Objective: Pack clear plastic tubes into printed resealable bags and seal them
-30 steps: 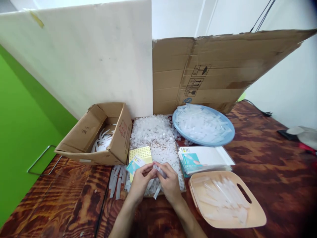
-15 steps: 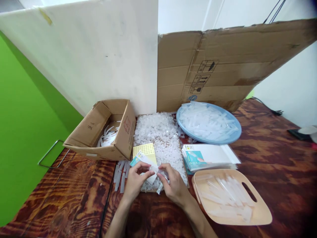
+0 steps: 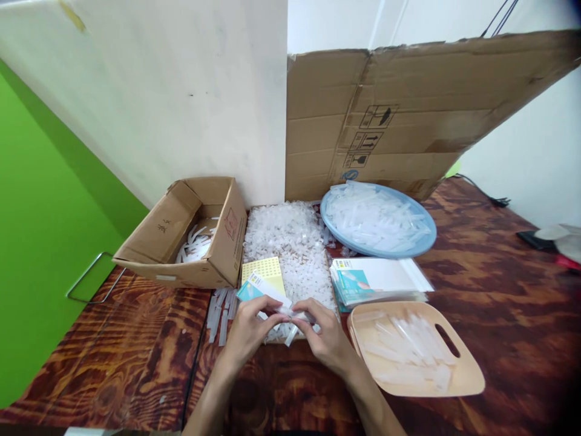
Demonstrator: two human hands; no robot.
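Observation:
My left hand [image 3: 250, 327] and my right hand [image 3: 330, 338] meet over the near part of a board heaped with small clear plastic bits [image 3: 305, 275]. Thumbs and forefingers of both are pinched together on a small translucent plastic piece, mostly hidden by the fingertips. Below my right fingertips a clear strip [image 3: 291, 336] sticks out toward me. Under my left fingers lies a white and teal printed packet [image 3: 258, 287], partly covered by the hand. Behind the packet is a yellow sheet with rows of dots [image 3: 273, 267].
Left stands an open cardboard box [image 3: 218, 254] with white strips inside; loose clear strips [image 3: 224, 321] lie beside it. To the right are a blue basin [image 3: 429, 239] of translucent strips, a stack of printed packets [image 3: 393, 275], and a peach tray [image 3: 469, 381] holding strips.
My fingertips have come closer together on the small plastic piece. The whole view has shifted slightly; the containers stay in place.

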